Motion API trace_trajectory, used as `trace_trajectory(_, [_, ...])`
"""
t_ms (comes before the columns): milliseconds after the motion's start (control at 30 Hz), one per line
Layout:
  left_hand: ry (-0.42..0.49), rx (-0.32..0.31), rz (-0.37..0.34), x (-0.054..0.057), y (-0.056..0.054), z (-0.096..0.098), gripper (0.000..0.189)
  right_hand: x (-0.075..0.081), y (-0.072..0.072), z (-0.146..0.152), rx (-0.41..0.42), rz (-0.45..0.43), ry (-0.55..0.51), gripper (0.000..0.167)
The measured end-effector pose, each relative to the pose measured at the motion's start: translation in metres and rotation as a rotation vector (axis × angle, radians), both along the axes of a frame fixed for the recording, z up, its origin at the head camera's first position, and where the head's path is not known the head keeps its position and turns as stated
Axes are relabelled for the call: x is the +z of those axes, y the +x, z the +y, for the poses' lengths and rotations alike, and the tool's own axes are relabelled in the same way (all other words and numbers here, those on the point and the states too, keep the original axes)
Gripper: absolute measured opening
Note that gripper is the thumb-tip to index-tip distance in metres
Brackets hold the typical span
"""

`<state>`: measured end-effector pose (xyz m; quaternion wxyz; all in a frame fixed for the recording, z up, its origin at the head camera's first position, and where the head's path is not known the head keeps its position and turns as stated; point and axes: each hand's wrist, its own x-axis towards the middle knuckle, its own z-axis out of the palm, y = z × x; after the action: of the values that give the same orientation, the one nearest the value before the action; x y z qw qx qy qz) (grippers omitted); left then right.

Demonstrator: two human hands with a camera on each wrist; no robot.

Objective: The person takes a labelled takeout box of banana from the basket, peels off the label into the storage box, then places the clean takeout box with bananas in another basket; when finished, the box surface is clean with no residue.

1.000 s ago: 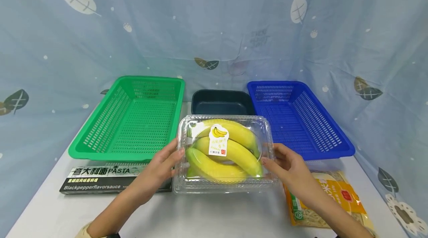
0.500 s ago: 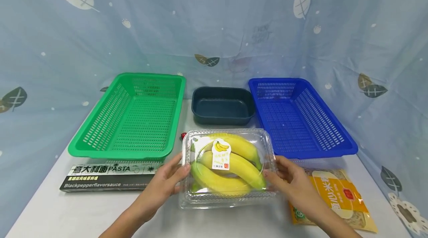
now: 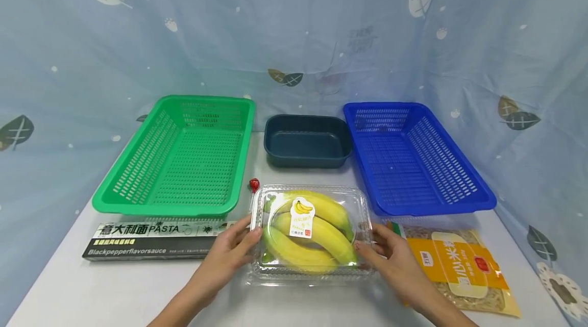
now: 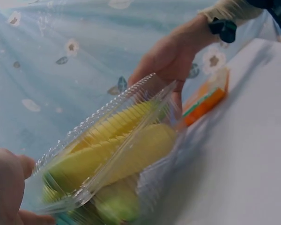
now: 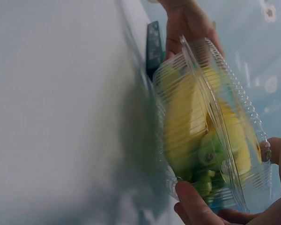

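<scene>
A clear plastic clamshell box (image 3: pixel 360 203) holds several yellow bananas (image 3: pixel 331 235) with green ends, under a white label with a banana picture. My left hand (image 3: pixel 229 253) grips the box's left side, thumb at the lid edge. On the right side my right hand (image 3: pixel 397 263) grips it likewise, and in the right wrist view fingers (image 5: pixel 194 206) reach to its lower edge. The box is low over the white table, lid upward; whether its base touches the table I cannot tell. Most fingers of both hands are hidden behind the box.
A green basket (image 3: pixel 107 207) stands back left, a dark blue bin (image 3: pixel 308 161) back middle, a blue basket (image 3: pixel 478 202) back right. A black-and-white pasta box (image 3: pixel 151 240) lies left, an orange noodle packet (image 3: pixel 464 266) right. A small red item (image 3: pixel 254 184) lies behind the box.
Both hands have brought the banana box nearer and lower, away from the dark bin. The bin and the small red item have come into fuller view.
</scene>
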<state>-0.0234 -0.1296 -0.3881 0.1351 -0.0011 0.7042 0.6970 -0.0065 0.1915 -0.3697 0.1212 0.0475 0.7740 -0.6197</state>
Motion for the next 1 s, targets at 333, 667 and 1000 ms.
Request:
trace_trajectory(333, [-0.119, -0.048, 0.050, -0.012, -0.015, 0.009, 0.066, -0.014, -0.008, 0.002, -0.054, 0.001, 0.085, 0.059])
trace_trajectory(667, [-0.315, -0.034, 0.109, -0.013, -0.024, 0.014, 0.070, -0.023, -0.020, 0.001, -0.079, -0.026, 0.099, 0.053])
trace_trajectory(1000, [-0.396, -0.020, 0.083, -0.012, -0.038, 0.016, 0.069, -0.027, -0.030, 0.000, -0.075, -0.036, 0.149, 0.071])
